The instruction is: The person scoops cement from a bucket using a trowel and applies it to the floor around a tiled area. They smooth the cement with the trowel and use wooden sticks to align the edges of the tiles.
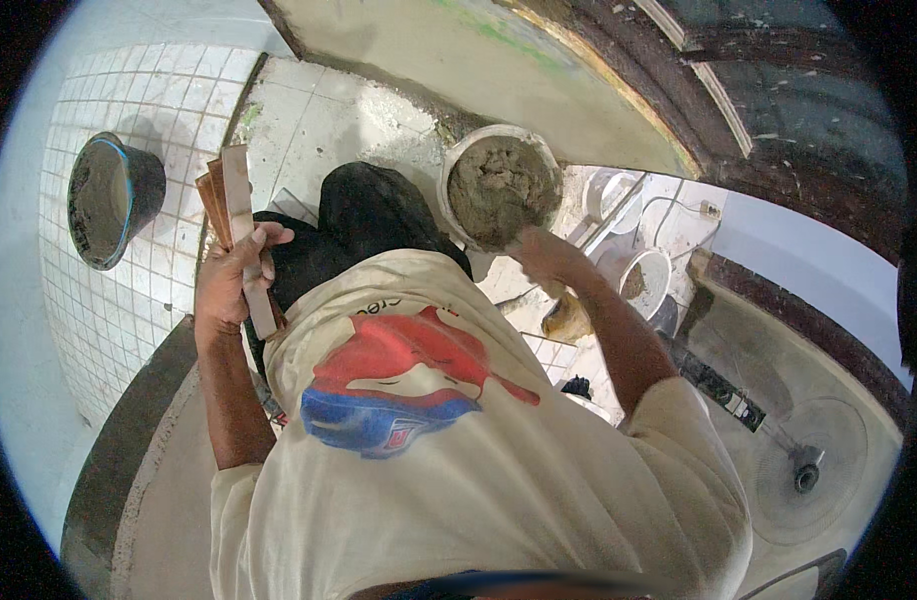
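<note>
My left hand (241,270) is closed around a bundle of long narrow strips, a pale one (237,190) lying against several brown ones (212,200). They stand up out of my grip, and their lower ends reach my shirt. My right hand (547,256) is at the near rim of a whitish bucket (446,195). Wet grey mortar (504,185) fills much of this bucket. Blur and the mortar hide my right fingers, so any tool in them cannot be made out.
A black bucket (144,185) stands at the left by white tiles (194,110). Right of my arm are a second pale bucket (647,280), a cable (669,205) and a fan (809,470). A pale panel (499,70) rises beyond the mortar bucket.
</note>
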Motion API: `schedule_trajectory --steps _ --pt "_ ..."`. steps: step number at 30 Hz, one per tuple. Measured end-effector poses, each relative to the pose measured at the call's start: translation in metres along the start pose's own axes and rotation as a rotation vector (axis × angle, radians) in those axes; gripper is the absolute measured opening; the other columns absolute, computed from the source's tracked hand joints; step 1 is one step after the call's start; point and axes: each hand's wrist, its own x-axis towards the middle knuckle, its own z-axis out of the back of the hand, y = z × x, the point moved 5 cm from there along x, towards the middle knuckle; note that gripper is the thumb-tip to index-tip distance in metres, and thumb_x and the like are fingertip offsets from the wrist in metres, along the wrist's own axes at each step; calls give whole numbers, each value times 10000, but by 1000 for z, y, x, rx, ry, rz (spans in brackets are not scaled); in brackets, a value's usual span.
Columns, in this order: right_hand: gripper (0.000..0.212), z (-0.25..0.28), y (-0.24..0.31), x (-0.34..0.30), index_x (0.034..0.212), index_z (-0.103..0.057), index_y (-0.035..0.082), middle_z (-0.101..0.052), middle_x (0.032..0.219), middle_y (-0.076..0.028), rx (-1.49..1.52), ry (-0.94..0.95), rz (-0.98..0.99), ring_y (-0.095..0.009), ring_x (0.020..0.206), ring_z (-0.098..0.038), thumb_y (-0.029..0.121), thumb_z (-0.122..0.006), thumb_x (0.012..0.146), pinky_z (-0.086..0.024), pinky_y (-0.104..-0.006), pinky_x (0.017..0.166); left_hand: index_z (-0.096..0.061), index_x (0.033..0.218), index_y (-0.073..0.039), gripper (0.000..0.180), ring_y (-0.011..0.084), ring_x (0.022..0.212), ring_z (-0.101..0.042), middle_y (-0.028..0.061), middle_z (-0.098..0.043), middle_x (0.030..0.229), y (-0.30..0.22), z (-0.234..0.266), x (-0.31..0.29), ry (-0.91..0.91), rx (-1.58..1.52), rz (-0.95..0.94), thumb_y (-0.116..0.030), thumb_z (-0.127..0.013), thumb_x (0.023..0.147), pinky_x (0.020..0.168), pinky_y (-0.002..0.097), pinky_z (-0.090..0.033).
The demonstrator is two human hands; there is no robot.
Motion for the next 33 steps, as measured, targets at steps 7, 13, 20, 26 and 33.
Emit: schedule_trajectory --steps 7,13,20,26,33 --pt "406 -10 -6 57 1049 -642 -32 -609 726 -46 1710 -100 -419 -171 547 -590 362 -546 1046 -479 -378 447 -713 1085 -14 299 92 587 -578 120 -761 995 -8 -7 -8 44 -21 1 -282 -691 954 524 260 -460" --pt "495 -17 12 60 1337 -483 -86 -580 946 -81 2687 59 205 -166 714 -560 339 -409 1095 -478 -317 583 -704 1128 -2 324 84 584 -607 139 -755 1045 -10 2 -5 70 -37 -23 -271 -702 949 511 233 -489" --pt "542 -3 26 6 1388 -419 -128 -590 964 -108 2906 84 393 -179 715 -574 311 -422 1071 -509 -338 548 -702 1133 9 307 78 584 -618 136 -760 1047 -12 4 -9 73 -81 -32 -246 -698 963 513 223 -488" --pt "411 45 -1 -31 1151 -604 -68 -603 830 -93 1581 -11 -279 -209 560 -593 313 -523 1020 -517 -347 418 -704 1111 -6 297 74 580 -612 135 -759 1045 -3 8 -15 70 -75 -33 -266 -696 969 502 218 -479" --pt "273 47 -7 59 940 -693 -54 -674 857 -234 84 -217 -108 -424 813 -692 178 -680 797 -571 -466 775 -696 1103 9 311 76 571 -594 136 -756 992 -17 -20 2 131 -41 -27 -273 -688 973 482 211 -456"
